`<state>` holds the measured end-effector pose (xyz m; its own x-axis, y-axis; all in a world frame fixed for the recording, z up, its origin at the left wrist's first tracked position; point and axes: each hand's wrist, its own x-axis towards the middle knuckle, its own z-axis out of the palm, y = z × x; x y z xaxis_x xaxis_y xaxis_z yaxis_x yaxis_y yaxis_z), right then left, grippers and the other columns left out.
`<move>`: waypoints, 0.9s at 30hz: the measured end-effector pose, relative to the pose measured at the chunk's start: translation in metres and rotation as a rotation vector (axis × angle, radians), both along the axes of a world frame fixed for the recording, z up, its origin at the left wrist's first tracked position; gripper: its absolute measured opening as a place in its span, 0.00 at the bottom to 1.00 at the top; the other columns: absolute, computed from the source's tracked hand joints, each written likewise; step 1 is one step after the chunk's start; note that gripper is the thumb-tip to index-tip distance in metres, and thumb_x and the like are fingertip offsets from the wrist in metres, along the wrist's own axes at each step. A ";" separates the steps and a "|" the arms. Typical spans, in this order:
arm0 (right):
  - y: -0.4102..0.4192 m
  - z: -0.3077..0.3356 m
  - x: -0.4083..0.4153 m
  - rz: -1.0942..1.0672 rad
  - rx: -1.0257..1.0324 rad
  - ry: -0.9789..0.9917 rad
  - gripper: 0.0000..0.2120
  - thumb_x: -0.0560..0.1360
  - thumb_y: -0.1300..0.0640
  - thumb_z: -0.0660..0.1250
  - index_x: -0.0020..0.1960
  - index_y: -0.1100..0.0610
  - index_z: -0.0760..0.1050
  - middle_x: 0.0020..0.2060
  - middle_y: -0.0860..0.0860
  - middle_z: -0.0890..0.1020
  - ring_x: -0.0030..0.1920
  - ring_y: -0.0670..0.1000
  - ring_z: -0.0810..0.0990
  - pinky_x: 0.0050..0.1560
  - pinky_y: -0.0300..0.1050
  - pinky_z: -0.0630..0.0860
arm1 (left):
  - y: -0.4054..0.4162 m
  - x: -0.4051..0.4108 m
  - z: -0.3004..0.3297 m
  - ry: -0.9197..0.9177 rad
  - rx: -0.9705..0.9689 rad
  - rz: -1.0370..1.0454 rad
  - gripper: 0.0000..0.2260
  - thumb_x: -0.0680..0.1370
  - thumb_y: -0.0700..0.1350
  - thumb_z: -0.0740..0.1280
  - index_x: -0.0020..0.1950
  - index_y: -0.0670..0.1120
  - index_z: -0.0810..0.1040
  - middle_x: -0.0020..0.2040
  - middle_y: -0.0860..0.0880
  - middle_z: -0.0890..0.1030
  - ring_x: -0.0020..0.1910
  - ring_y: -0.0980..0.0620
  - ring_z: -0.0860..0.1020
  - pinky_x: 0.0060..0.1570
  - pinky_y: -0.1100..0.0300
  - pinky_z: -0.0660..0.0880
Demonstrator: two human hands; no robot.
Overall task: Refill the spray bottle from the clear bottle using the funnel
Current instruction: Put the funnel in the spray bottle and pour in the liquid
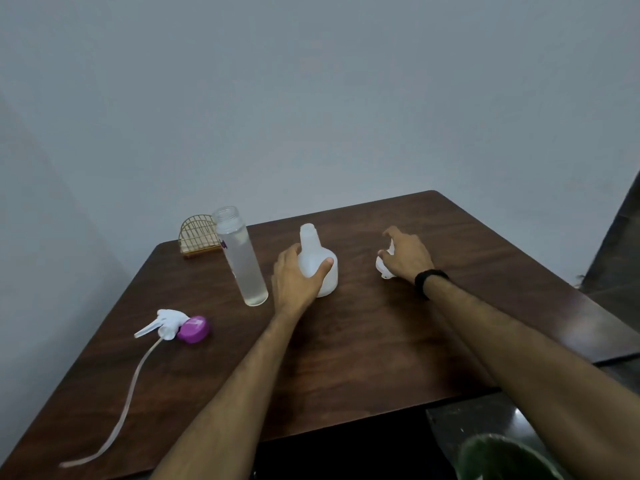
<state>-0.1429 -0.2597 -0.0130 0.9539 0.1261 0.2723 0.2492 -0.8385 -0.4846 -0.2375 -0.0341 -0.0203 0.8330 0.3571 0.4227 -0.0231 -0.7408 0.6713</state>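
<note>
I see left hand (300, 277) wrapped round lower body of white spray bottle (317, 261), thumb on near side, fingers behind; bottle upright on table (381, 341), neck uncapped. Left forearm stretched forward, low over wood. Right hand (407, 256) palm-down over white funnel (384, 266), fingers curled onto it; firm grip or mere touch, I cannot tell. Black band (429, 280) on right wrist. Clear bottle (240, 261) stands open just left of spray bottle. Spray head (166, 323) with tube lies near left edge, touching purple cap (194, 329). Gold wire rack (199, 237) behind.
</note>
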 end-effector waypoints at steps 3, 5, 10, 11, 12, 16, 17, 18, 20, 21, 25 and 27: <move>-0.005 -0.001 0.004 0.052 0.145 0.023 0.06 0.76 0.55 0.70 0.52 0.51 0.77 0.50 0.54 0.82 0.58 0.55 0.76 0.49 0.46 0.74 | 0.000 0.007 -0.005 0.002 -0.066 -0.079 0.27 0.73 0.67 0.68 0.65 0.51 0.75 0.60 0.52 0.79 0.61 0.49 0.76 0.59 0.50 0.74; -0.004 0.003 0.004 0.014 0.341 -0.004 0.04 0.73 0.56 0.75 0.44 0.51 0.80 0.48 0.50 0.83 0.51 0.50 0.80 0.44 0.38 0.74 | -0.001 0.007 -0.009 0.000 -0.147 -0.087 0.29 0.72 0.68 0.68 0.67 0.53 0.74 0.60 0.55 0.78 0.62 0.52 0.75 0.57 0.55 0.73; -0.007 0.004 0.000 -0.092 0.582 0.021 0.07 0.70 0.55 0.79 0.43 0.51 0.81 0.42 0.45 0.83 0.42 0.42 0.79 0.37 0.30 0.70 | -0.001 0.006 -0.018 -0.005 -0.249 -0.101 0.33 0.70 0.69 0.68 0.70 0.56 0.70 0.63 0.56 0.76 0.61 0.56 0.73 0.56 0.59 0.70; -0.010 0.001 -0.001 -0.075 0.549 0.040 0.08 0.69 0.54 0.79 0.45 0.51 0.81 0.42 0.46 0.84 0.41 0.41 0.79 0.38 0.31 0.72 | -0.001 0.007 -0.019 -0.005 -0.254 -0.101 0.33 0.70 0.69 0.68 0.71 0.56 0.70 0.63 0.56 0.76 0.62 0.56 0.73 0.57 0.58 0.71; -0.013 -0.002 -0.002 -0.054 0.520 0.063 0.10 0.69 0.54 0.79 0.48 0.52 0.81 0.43 0.47 0.84 0.41 0.42 0.80 0.40 0.33 0.75 | -0.002 0.008 -0.020 -0.006 -0.258 -0.099 0.34 0.70 0.70 0.68 0.71 0.56 0.69 0.64 0.56 0.76 0.62 0.56 0.73 0.58 0.58 0.71; -0.022 -0.006 -0.005 0.022 0.290 0.172 0.28 0.71 0.52 0.78 0.69 0.53 0.75 0.48 0.50 0.84 0.47 0.47 0.80 0.50 0.43 0.76 | -0.004 0.009 -0.021 -0.010 -0.281 -0.090 0.34 0.70 0.69 0.68 0.72 0.55 0.69 0.64 0.55 0.76 0.62 0.54 0.73 0.60 0.56 0.72; -0.022 -0.005 -0.004 0.022 0.277 0.205 0.32 0.72 0.52 0.77 0.73 0.53 0.71 0.49 0.50 0.84 0.47 0.47 0.81 0.51 0.44 0.76 | -0.005 0.009 -0.021 -0.010 -0.286 -0.088 0.34 0.69 0.69 0.68 0.72 0.55 0.69 0.64 0.55 0.76 0.62 0.54 0.73 0.59 0.57 0.72; -0.020 -0.003 -0.005 0.025 0.320 0.245 0.35 0.72 0.54 0.77 0.76 0.53 0.67 0.48 0.50 0.85 0.47 0.47 0.82 0.52 0.45 0.77 | -0.006 0.009 -0.021 -0.013 -0.290 -0.086 0.34 0.69 0.69 0.68 0.72 0.55 0.69 0.64 0.55 0.76 0.62 0.55 0.73 0.58 0.58 0.71; -0.012 0.007 -0.007 0.075 0.637 0.357 0.37 0.73 0.59 0.76 0.77 0.55 0.63 0.53 0.55 0.84 0.50 0.51 0.84 0.52 0.47 0.79 | -0.007 0.009 -0.020 -0.025 -0.296 -0.084 0.34 0.69 0.69 0.68 0.71 0.55 0.70 0.63 0.55 0.77 0.62 0.54 0.73 0.57 0.59 0.70; -0.005 0.013 -0.010 0.129 0.854 0.411 0.35 0.73 0.61 0.74 0.77 0.56 0.64 0.57 0.57 0.83 0.53 0.53 0.84 0.52 0.48 0.80 | -0.007 0.008 -0.021 -0.033 -0.297 -0.087 0.34 0.69 0.69 0.68 0.71 0.55 0.70 0.63 0.56 0.77 0.62 0.54 0.74 0.57 0.59 0.70; 0.032 0.046 -0.023 0.375 1.346 0.443 0.27 0.75 0.66 0.71 0.72 0.60 0.68 0.61 0.56 0.80 0.58 0.55 0.84 0.60 0.52 0.79 | -0.009 0.005 -0.023 -0.042 -0.269 -0.154 0.31 0.70 0.68 0.69 0.70 0.57 0.71 0.62 0.58 0.78 0.61 0.56 0.75 0.60 0.54 0.74; 0.051 0.061 -0.028 0.439 1.373 0.389 0.23 0.75 0.64 0.73 0.68 0.60 0.71 0.57 0.54 0.83 0.59 0.55 0.83 0.61 0.52 0.78 | -0.011 0.002 -0.024 -0.040 -0.256 -0.198 0.30 0.71 0.68 0.70 0.70 0.57 0.71 0.62 0.60 0.78 0.61 0.57 0.75 0.61 0.52 0.75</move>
